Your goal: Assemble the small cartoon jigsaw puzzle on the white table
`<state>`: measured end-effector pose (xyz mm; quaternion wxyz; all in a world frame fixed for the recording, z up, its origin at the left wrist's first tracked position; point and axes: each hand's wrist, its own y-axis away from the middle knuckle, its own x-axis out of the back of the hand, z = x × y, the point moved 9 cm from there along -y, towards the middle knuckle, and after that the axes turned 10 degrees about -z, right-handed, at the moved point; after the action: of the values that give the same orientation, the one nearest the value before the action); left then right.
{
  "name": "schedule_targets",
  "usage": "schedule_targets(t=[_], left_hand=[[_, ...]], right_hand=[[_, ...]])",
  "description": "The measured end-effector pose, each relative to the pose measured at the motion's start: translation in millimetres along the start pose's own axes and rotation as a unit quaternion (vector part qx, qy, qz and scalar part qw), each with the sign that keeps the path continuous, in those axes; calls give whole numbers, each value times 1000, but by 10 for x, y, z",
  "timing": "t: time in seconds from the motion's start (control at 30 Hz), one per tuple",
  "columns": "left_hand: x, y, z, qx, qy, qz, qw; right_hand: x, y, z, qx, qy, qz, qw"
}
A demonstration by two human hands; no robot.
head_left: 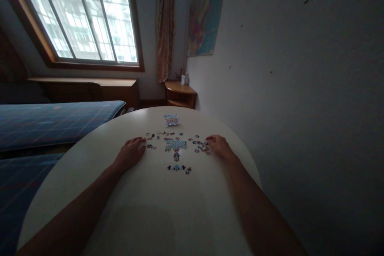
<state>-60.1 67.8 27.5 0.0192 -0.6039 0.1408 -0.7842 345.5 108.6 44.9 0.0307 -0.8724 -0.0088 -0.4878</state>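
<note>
Jigsaw pieces lie on a round white table (144, 208). A partly joined jigsaw puzzle (176, 146) is in the middle, with a wide top and a narrow stem pointing towards me. My left hand (130, 154) rests on the tabletop, fingers loosely bent and thumb apart, beside a few loose pieces (151, 147). My right hand (220, 147) is at the edge of the right-hand cluster of pieces (201, 147). Its fingertips come together there; whatever is between them is too small to make out. Nearer to me is a short row of pieces (176, 168).
Behind the puzzle lies a small printed picture packet (171, 120). More loose pieces (166, 133) are scattered along the puzzle's far side. A bed with a blue plaid mattress (60, 122) is on the left, a wall (285, 108) on the right, and a corner shelf (180, 88) beyond the table.
</note>
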Motion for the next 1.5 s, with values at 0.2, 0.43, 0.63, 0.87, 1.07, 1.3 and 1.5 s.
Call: schedule_targets(t=[0.2, 0.43, 0.63, 0.87, 1.07, 1.3, 1.5], left_hand=[[9, 6, 14, -13, 8, 3, 1000], [-31, 6, -34, -8, -1, -8, 1000], [-30, 7, -20, -2, -5, -11, 1000], [-49, 4, -27, -7, -7, -15, 1000], [-57, -4, -21, -14, -2, -21, 1000], [-79, -20, -46, -12, 8, -20, 1000], [-40, -4, 12, -21, 13, -10, 1000]], right_hand=[[-13, -19, 18, 13, -21, -1, 1000], [-5, 12, -43, 13, -20, -19, 1000], [18, 81, -145, 25, -40, -40, 998], [89, 71, -104, 31, -73, -14, 997], [161, 88, -71, 24, -72, 17, 997], [78, 97, -207, 45, -37, -17, 998], [-11, 173, -434, 66, 50, -40, 996]])
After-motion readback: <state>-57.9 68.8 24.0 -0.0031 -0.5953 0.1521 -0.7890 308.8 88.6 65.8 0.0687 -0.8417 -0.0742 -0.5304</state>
